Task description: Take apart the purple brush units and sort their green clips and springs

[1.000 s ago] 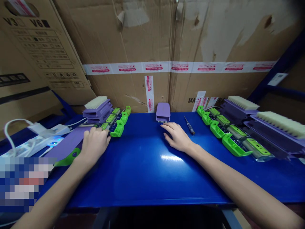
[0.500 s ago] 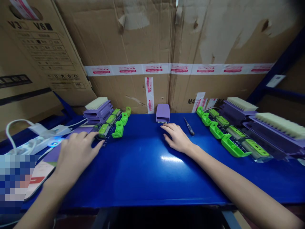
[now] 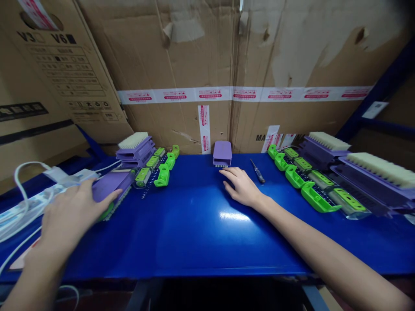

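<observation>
My left hand (image 3: 73,211) is spread over the near end of a purple brush (image 3: 112,183) with a green end, its thumb stretched across that end. Its palm hides part of the brush, and no grip around it shows. My right hand (image 3: 240,185) lies on the blue table, fingers stretched and a little apart, holding nothing. Just beyond its fingertips stands a small purple brush piece (image 3: 222,151), bristles down. To the right of this hand is a screwdriver (image 3: 257,171).
Purple parts with pale bristles (image 3: 133,141) are stacked at back left, beside green-topped clear blocks (image 3: 142,176), springs and green caps (image 3: 162,176). Similar green caps (image 3: 294,177) and bristled purple parts (image 3: 382,170) line the right. A white power strip (image 3: 29,207) with cables lies left; cardboard (image 3: 181,65) stands behind.
My left hand has drawn back leftward and toward me, from beside the green-topped blocks to the near end of the purple brush. My right hand has stayed in place.
</observation>
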A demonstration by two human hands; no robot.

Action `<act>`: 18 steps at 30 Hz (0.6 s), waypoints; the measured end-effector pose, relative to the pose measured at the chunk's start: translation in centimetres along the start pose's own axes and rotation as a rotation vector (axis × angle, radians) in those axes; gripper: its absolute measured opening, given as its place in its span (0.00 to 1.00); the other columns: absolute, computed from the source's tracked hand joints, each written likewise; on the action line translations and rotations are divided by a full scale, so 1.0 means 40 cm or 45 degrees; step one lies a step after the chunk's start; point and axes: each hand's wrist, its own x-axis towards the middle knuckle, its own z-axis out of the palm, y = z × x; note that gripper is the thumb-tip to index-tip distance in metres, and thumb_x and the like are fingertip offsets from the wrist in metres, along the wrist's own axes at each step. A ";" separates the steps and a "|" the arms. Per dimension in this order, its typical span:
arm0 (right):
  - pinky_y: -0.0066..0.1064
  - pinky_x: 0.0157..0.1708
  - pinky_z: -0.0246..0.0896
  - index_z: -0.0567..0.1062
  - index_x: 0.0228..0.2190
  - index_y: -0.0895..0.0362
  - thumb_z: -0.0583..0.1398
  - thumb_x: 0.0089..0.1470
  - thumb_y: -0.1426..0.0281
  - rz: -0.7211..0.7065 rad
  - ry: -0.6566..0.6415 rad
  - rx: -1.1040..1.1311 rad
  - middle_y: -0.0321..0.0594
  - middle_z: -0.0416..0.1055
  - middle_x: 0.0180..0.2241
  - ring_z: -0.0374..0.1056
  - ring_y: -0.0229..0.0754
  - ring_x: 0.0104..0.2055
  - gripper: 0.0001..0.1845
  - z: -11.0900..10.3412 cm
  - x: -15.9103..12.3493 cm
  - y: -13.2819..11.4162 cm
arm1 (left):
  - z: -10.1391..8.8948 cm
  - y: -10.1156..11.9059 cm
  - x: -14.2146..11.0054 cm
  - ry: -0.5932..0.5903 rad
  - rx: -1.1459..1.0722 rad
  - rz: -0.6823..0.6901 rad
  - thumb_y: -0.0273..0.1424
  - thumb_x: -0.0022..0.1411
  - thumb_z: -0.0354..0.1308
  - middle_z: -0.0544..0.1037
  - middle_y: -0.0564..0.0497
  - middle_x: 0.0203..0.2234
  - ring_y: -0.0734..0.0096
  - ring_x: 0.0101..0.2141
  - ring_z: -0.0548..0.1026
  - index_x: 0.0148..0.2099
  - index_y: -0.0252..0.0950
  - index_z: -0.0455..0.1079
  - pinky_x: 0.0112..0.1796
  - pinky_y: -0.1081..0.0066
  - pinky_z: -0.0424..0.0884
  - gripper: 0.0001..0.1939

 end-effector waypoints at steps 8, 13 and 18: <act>0.47 0.50 0.60 0.68 0.54 0.57 0.52 0.58 0.71 0.007 0.004 0.015 0.50 0.67 0.53 0.61 0.50 0.54 0.22 -0.001 0.000 0.001 | 0.008 -0.006 0.038 -0.255 -0.206 -0.097 0.64 0.53 0.38 0.72 0.28 0.48 0.32 0.44 0.73 0.62 0.30 0.55 0.37 0.52 0.69 0.48; 0.46 0.50 0.60 0.68 0.53 0.58 0.52 0.58 0.71 0.004 -0.004 0.017 0.50 0.67 0.53 0.61 0.50 0.53 0.22 -0.001 0.000 0.001 | 0.019 -0.013 0.043 -0.265 -0.223 -0.129 0.64 0.54 0.37 0.70 0.29 0.50 0.33 0.46 0.72 0.63 0.31 0.53 0.40 0.51 0.69 0.48; 0.44 0.50 0.60 0.68 0.53 0.62 0.52 0.58 0.71 0.007 -0.011 0.009 0.50 0.67 0.53 0.61 0.50 0.53 0.22 0.000 0.000 0.002 | 0.015 -0.012 0.043 -0.288 -0.205 -0.098 0.63 0.55 0.37 0.70 0.28 0.50 0.35 0.47 0.72 0.62 0.29 0.55 0.42 0.53 0.68 0.47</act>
